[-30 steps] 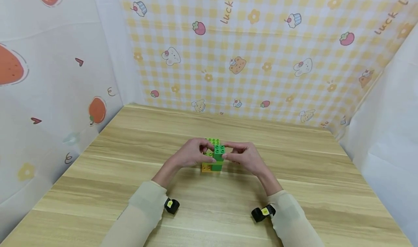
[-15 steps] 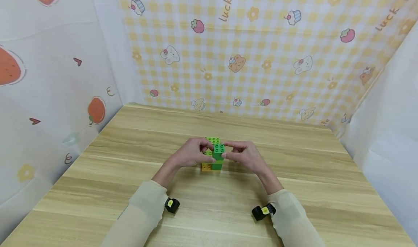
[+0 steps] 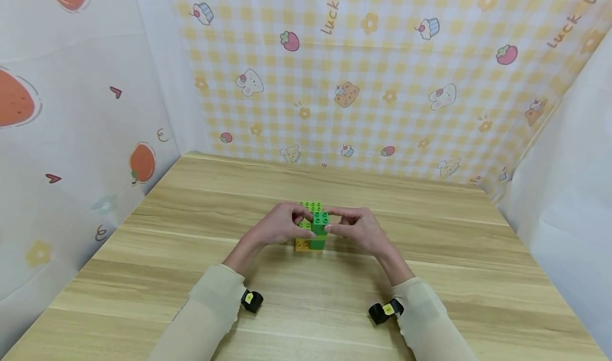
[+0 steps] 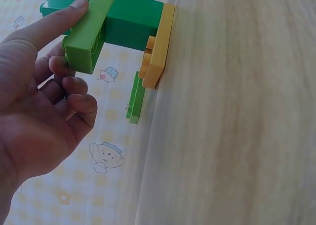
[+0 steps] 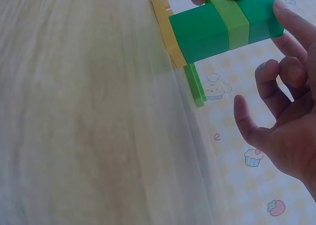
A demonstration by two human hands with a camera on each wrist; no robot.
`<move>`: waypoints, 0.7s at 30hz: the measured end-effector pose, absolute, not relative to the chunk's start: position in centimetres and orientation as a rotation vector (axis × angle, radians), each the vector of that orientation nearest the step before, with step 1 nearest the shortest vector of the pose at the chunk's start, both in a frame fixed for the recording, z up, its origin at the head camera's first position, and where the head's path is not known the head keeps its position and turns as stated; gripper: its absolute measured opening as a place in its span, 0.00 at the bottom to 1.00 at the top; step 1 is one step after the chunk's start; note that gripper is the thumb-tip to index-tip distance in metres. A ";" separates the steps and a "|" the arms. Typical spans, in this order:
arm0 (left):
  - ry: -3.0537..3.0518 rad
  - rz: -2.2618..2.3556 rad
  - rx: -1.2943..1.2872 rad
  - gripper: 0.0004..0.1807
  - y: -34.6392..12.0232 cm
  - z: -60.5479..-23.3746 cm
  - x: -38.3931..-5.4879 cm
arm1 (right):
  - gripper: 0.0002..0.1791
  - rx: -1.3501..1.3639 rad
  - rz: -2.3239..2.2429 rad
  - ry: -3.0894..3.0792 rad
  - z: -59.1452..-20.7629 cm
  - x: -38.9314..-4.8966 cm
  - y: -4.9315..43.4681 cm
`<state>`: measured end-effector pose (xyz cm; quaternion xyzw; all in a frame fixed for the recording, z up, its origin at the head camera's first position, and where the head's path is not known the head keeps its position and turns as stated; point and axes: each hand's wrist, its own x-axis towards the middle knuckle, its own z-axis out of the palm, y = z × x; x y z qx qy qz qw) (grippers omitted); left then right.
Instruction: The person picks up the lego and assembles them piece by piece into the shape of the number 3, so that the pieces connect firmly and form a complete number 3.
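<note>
A small stack of toy building bricks stands mid-table. Its base is an orange plate (image 3: 302, 246), with a dark green brick (image 4: 133, 21) on one end. Over that brick lies a light green plate (image 4: 85, 51) that sticks out to the left, topped by a second dark green brick (image 3: 320, 225). My left hand (image 3: 281, 224) pinches the light green plate, the thumb on its near side. From the right, my right hand (image 3: 359, 231) holds the top dark green brick between thumb and forefinger, its other fingers loosely curled.
Behind the stack another light green plate (image 5: 195, 86) lies on the wooden table (image 3: 306, 308). A yellow checked cloth (image 3: 363, 58) hangs at the table's back edge, and white cloths (image 3: 95, 111) hang at both sides.
</note>
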<state>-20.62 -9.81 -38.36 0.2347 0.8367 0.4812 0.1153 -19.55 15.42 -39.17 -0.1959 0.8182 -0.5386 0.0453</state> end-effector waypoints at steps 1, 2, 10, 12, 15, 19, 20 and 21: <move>2.450 1.412 0.691 0.18 -9.8 -38.4 -20.6 | 0.20 -0.594 -1.650 2.498 -39.2 -19.5 15.4; 2.449 1.410 0.698 0.18 -9.8 -38.4 -20.6 | 0.21 -0.591 -1.655 2.494 -39.3 -19.5 15.4; 2.432 1.402 0.728 0.24 -10.5 -38.3 -20.9 | 0.21 -0.571 -1.686 2.474 -39.5 -19.5 15.3; 2.410 1.432 0.708 0.25 -10.8 -38.2 -21.0 | 0.21 -0.571 -1.686 2.477 -39.5 -19.6 15.3; 2.406 1.484 0.676 0.25 -11.4 -38.0 -21.2 | 0.21 -0.571 -1.679 2.488 -39.5 -19.5 15.3; 2.466 1.535 0.610 0.24 -12.2 -38.1 -21.6 | 0.21 -0.575 -1.662 2.501 -39.3 -19.4 15.4; 2.483 1.543 0.590 0.24 -12.3 -38.1 -21.7 | 0.21 -0.577 -1.659 2.502 -39.3 -19.3 15.4; 2.494 1.552 0.572 0.24 -12.5 -38.1 -21.8 | 0.21 -0.577 -1.655 2.504 -39.2 -19.3 15.4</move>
